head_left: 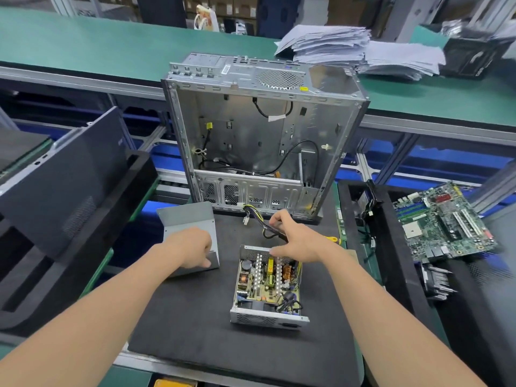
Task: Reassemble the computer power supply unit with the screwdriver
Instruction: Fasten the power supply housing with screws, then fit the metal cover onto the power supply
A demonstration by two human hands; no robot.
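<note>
Meanwhile, left fingers (207, 263) grip the cover (190, 216); right fingers' (280, 217) state unclear over board-filled power supply (268, 319).

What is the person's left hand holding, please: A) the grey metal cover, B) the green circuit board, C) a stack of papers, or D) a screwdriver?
A: the left hand grips the lower edge of the grey metal cover, which lies to the left of the open power supply.

Open supply unit (268, 286) on mat (195, 317); cover (190, 219) left; case (259, 135) behind.
</note>
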